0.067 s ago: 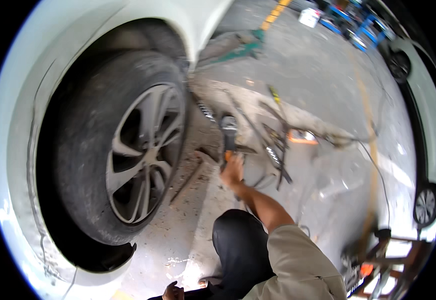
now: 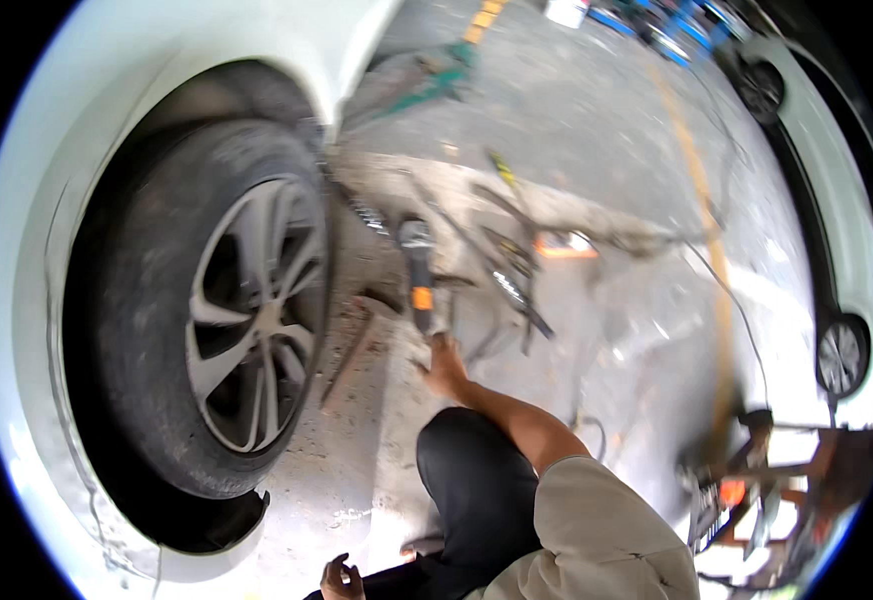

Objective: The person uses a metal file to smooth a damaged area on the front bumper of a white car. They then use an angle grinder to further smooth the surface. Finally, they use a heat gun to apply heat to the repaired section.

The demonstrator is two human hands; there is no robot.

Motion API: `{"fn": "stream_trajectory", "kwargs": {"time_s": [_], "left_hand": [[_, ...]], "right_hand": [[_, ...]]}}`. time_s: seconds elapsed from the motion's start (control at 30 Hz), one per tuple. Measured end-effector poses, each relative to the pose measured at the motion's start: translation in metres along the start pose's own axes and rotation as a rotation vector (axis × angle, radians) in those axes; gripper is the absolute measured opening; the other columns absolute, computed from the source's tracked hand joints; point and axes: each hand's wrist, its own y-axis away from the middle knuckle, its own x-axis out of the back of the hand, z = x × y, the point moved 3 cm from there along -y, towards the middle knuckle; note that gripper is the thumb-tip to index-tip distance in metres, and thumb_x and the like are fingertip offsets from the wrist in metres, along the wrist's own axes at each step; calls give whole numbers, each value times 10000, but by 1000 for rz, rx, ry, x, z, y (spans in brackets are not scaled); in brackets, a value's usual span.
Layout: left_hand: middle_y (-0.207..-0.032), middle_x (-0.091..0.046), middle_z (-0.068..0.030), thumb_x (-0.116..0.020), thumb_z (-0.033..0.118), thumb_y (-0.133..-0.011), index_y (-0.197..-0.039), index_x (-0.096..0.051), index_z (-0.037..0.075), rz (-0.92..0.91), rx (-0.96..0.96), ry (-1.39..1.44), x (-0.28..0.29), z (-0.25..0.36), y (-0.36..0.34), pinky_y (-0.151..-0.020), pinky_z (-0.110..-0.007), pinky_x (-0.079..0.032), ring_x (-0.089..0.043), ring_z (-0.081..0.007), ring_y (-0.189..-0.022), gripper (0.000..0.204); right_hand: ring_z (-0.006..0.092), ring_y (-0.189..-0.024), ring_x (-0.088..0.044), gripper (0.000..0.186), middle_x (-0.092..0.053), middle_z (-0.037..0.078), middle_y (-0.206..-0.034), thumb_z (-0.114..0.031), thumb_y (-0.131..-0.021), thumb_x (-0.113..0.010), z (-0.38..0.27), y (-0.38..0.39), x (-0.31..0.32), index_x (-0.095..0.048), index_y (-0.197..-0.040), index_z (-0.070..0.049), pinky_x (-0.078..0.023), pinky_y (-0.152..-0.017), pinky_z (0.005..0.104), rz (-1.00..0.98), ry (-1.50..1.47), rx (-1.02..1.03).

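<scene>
A long black power tool [image 2: 420, 268] with a grey head and an orange band lies on the floor beside the car wheel [image 2: 262, 310]; its exact kind is blurred. Close to its near end is my right hand [image 2: 444, 368], thumb and fingers apart, with nothing visible between them. My left hand [image 2: 341, 579] hangs low at the bottom edge, fingers loosely bent and apart, apparently holding nothing. Between wheel and power tool lies a hammer [image 2: 352, 360] with a wooden handle. Several long metal tools [image 2: 507, 285] are strewn to the right of the power tool.
The white car's fender [image 2: 37, 300] curves round the wheel on the left. An orange-edged object [image 2: 565, 245] lies beyond the tools, near a dark cable [image 2: 742, 310]. A green jack-like tool [image 2: 437, 85] is farther off. Another car [image 2: 837, 210] stands at right.
My right hand has come off the orange band and drawn back toward me, to the power tool's near end. The whole view has shifted, so the floor things appear farther left.
</scene>
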Motion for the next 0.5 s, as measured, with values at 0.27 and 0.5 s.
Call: {"fn": "stream_trajectory", "kwargs": {"time_s": [0.27,0.5], "left_hand": [[-942,-550,-114,-471,-33,-839,-1111,-599,28,-183,-327,-128,114,76,95,-674,-318,-471,-523,-223,-764,308],[-1131,-588,-106,-547,165,-929,-1256,-499,107,-629,396,208,175,-15,229,-788,-397,-524,-606,-228,-993,335]], "right_hand": [[388,-921,-628,273,-639,248,-987,-144,-821,-465,149,377,136,-681,-892,7,-520,-778,448,20,-31,-1100],[368,-913,-642,289,-665,215,-944,-202,-809,-487,67,706,191,-684,-906,-14,-525,-782,424,-530,70,-889]]}}
